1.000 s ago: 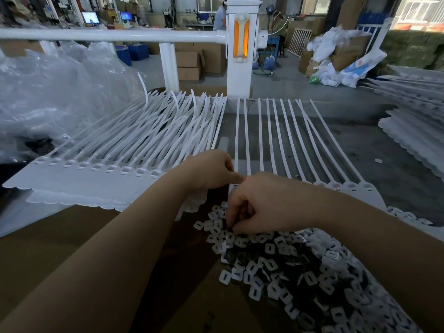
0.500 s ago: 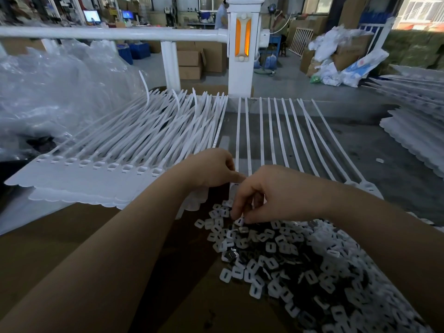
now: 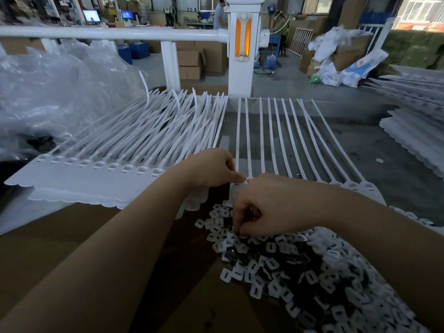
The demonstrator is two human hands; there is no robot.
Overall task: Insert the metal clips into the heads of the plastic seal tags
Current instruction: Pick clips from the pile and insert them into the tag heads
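I see my right hand point(image 3: 276, 205) curled knuckles-up, fingertips pinching into the near clip pile point(image 3: 288, 267); my left hand point(image 3: 213, 168) pinches a tag head point(image 3: 236, 186).

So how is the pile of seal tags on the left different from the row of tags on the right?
The left pile is stacked in layers with straps crowded and overlapping; the right row is a single layer with straps spread apart and the grey table showing between them. Some left straps curl upward; the right ones lie flat. The left hand rests where the two meet. Both are white, with heads toward the person.
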